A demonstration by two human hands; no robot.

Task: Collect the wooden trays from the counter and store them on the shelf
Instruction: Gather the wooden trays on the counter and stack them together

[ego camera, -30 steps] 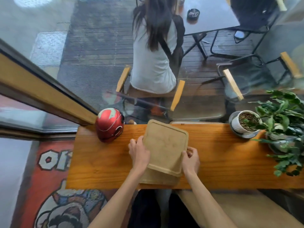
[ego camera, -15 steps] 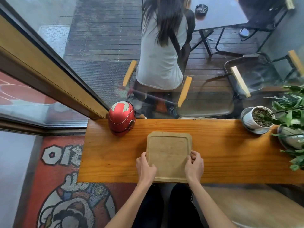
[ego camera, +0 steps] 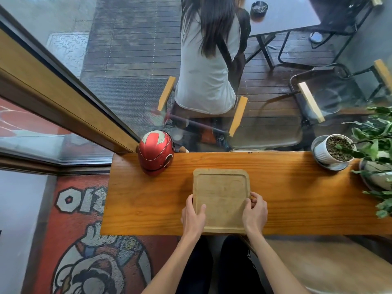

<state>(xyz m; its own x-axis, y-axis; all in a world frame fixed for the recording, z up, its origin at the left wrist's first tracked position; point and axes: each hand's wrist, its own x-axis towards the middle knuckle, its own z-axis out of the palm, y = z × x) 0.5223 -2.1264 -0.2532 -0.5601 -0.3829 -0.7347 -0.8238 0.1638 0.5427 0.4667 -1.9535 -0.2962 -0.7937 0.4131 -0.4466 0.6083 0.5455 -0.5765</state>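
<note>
A pale square wooden tray (ego camera: 221, 192) with rounded corners lies flat on the orange-brown wooden counter (ego camera: 297, 198), near its front edge. My left hand (ego camera: 193, 215) grips the tray's left side, thumb resting on top. My right hand (ego camera: 255, 213) grips its right side, fingers curled over the rim. In the earlier frame a second tray lay under it; only a thin edge shows along the front now, so I cannot tell if one is still beneath.
A red helmet (ego camera: 156, 152) stands at the counter's back left, close to the tray. A white potted plant (ego camera: 333, 149) and leafy greenery (ego camera: 377, 149) crowd the right end. Beyond the glass a person (ego camera: 209, 60) sits on a chair. A painted floor (ego camera: 84, 240) lies lower left.
The tray was tilted up off a lower tray a second ago; it now lies flat on the counter. Both hands slid back toward its near corners.
</note>
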